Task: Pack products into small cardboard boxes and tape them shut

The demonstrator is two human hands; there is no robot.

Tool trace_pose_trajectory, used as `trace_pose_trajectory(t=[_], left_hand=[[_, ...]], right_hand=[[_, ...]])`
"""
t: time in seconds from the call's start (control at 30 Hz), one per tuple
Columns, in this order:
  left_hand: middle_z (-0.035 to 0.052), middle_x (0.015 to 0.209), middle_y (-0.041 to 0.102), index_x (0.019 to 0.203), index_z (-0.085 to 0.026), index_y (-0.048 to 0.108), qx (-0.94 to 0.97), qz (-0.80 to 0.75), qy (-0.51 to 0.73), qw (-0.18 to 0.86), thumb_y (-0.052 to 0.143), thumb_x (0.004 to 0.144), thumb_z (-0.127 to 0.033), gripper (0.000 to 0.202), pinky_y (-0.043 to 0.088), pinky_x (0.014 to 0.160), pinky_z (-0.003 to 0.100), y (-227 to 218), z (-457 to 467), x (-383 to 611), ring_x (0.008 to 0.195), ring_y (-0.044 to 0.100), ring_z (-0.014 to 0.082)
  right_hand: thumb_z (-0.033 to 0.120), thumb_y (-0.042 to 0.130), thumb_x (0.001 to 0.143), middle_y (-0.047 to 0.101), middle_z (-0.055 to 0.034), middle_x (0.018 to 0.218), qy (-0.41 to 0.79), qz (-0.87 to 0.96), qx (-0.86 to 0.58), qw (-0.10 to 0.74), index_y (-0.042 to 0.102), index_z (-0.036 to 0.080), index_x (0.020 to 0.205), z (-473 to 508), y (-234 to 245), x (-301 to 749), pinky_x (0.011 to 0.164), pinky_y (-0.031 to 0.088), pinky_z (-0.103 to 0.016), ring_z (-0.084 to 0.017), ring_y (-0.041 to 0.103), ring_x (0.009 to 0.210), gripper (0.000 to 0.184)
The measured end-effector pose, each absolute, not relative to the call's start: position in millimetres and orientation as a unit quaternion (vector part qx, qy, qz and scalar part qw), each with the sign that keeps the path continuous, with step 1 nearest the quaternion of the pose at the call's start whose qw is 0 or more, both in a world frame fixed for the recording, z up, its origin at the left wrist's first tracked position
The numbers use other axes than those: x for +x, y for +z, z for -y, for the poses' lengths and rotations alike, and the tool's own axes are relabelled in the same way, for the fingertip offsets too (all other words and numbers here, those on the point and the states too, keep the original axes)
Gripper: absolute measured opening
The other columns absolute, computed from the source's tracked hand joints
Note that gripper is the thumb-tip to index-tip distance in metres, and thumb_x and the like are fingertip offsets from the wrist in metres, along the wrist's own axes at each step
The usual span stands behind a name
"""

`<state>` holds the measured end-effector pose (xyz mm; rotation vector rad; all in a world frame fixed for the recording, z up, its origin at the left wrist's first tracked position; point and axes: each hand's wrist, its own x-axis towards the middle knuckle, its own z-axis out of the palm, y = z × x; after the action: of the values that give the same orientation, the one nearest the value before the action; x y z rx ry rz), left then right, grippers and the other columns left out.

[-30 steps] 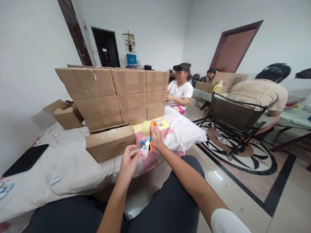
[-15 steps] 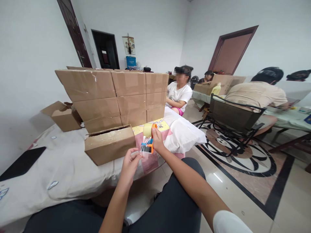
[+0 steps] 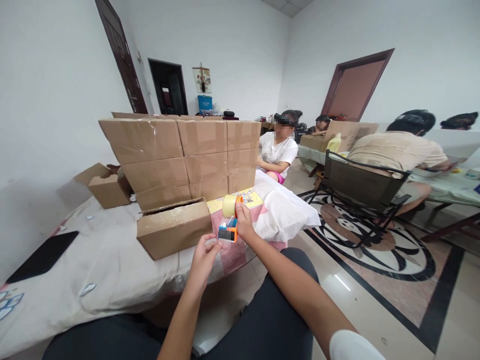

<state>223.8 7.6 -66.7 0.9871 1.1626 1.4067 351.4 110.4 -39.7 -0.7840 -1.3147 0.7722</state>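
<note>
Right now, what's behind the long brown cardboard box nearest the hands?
A stack of brown cardboard boxes; the long box hides part of its bottom row and anything between.

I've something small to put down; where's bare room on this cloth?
The widest free patch is pale cloth between the dark flat object and the nearest carton. A smaller, rumpled one is the white sheet right of the held tape dispenser. It is crowded in the middle, where stacked cartons stand behind the nearest one.
</note>
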Motion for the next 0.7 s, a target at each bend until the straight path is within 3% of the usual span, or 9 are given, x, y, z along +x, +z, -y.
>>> trace_pose_trajectory(t=[0.23, 0.37, 0.7], left_hand=[[0.0021, 0.07, 0.072, 0.104, -0.019, 0.053, 0.42, -0.459, 0.593, 0.512, 0.079, 0.066, -0.051, 0.056, 0.039, 0.055, 0.024, -75.7, -11.5, 225.4, 0.048, 0.052, 0.0107], [0.0024, 0.07, 0.072, 0.102, -0.019, 0.054, 0.414, -0.453, 0.605, 0.507, 0.081, 0.063, -0.053, 0.059, 0.039, 0.054, 0.023, -77.6, -12.2, 226.4, 0.052, 0.056, 0.0125], [0.0021, 0.071, 0.071, 0.107, -0.02, 0.053, 0.418, -0.45, 0.6, 0.513, 0.082, 0.061, -0.059, 0.067, 0.031, 0.049, 0.021, -85.5, -17.3, 223.4, 0.048, 0.051, 0.011]], right_hand=[[0.059, 0.048, 0.088, 0.048, 0.001, 0.068, 0.389, 0.53, -0.342, 0.671, 0.049, 0.022, 0.07, -105.8, -37.4, 348.2, 0.062, 0.039, -0.028, -0.015, 0.043, 0.066, 0.041], [0.061, 0.049, 0.087, 0.049, 0.0004, 0.069, 0.398, 0.514, -0.34, 0.68, 0.051, 0.022, 0.07, -107.6, -40.9, 346.7, 0.062, 0.04, -0.028, -0.015, 0.043, 0.067, 0.043], [0.061, 0.052, 0.085, 0.051, -0.0004, 0.068, 0.417, 0.491, -0.338, 0.686, 0.053, 0.022, 0.069, -106.8, -46.9, 344.8, 0.059, 0.042, -0.029, -0.017, 0.046, 0.066, 0.042]])
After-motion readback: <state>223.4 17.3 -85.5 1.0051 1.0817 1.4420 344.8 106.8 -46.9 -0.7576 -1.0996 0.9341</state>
